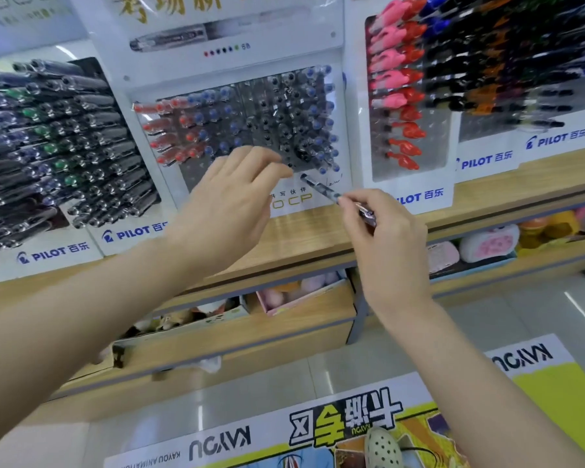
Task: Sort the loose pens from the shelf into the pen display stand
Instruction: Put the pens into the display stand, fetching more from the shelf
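The right hand [385, 238] has its grip pinched on a loose pen [321, 189], thumb and fingertips grasping the rear end of its barrel. The pen slants up and to the left, and its far end lies just below the lower right rows of the pen display stand [169, 69]; whether it touches the stand cannot be told. The left hand [230, 197] is held up in front of the stand's lower middle, its grip released, with the fingers loosely bent and holding nothing. The stand leans on the wooden shelf [311, 238] and carries rows of red pens [169, 130] at the left, blue next to them, black in the middle and blue again at the right edge. Another stand of dark and green pens [54, 251] is to the left, and one with pink and red pens [419, 194] is to the right.
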The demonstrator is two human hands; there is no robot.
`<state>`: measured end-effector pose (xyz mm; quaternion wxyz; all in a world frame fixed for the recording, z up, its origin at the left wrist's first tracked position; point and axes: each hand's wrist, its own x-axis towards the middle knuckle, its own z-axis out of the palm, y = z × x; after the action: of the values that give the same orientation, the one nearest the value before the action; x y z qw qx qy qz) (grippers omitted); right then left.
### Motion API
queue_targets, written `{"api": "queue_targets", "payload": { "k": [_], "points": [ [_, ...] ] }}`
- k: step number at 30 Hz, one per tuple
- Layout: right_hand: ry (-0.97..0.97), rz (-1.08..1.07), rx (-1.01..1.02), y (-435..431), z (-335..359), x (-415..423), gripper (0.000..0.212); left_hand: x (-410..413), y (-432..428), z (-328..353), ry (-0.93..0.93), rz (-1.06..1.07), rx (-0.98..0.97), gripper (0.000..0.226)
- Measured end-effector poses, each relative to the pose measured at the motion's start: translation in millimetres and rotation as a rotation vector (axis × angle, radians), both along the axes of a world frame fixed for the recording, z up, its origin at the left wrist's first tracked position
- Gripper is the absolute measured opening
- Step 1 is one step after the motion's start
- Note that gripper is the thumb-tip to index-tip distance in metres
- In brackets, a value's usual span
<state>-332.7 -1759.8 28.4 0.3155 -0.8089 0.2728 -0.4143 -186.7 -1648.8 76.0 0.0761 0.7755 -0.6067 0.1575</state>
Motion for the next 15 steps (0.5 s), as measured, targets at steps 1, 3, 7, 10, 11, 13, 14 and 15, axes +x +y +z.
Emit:
{"api": "queue_targets", "payload": {
  "k": [1, 3, 7, 10, 11, 13, 14, 15],
  "points": [
    [0.02, -0.009, -0.015, -2, 0, 4, 0.018, 5, -1, 0, -0.067, -0.022, 0.027, 0.038],
    [0.062, -0.017, -0.03, -6, 1, 12, 0.019, 12, -3, 0, -0.167, -0.051, 0.065, 0.042],
    [0.098, -0.012, -0.076, -7, 3, 25, 0.018, 19, -4, 2, -0.288, -0.098, 0.068, 0.041],
    [0.12, -0.009, -0.077, -3, 3, 33, 0.018, 21, -6, 1, -0.306, -0.116, 0.074, 0.044],
    [0.138, -0.021, -0.086, -3, 3, 35, 0.018, 21, -6, 0, -0.302, -0.118, 0.074, 0.045],
    [0.174, -0.048, -0.11, -4, 5, 39, 0.018, 22, -7, -1, -0.294, -0.12, 0.067, 0.045],
    [0.198, -0.045, -0.112, -3, 6, 42, 0.017, 22, -7, -2, -0.29, -0.122, 0.061, 0.045],
    [0.219, -0.025, -0.101, -1, 8, 44, 0.015, 22, -8, -3, -0.286, -0.124, 0.055, 0.045]
  ]
}}
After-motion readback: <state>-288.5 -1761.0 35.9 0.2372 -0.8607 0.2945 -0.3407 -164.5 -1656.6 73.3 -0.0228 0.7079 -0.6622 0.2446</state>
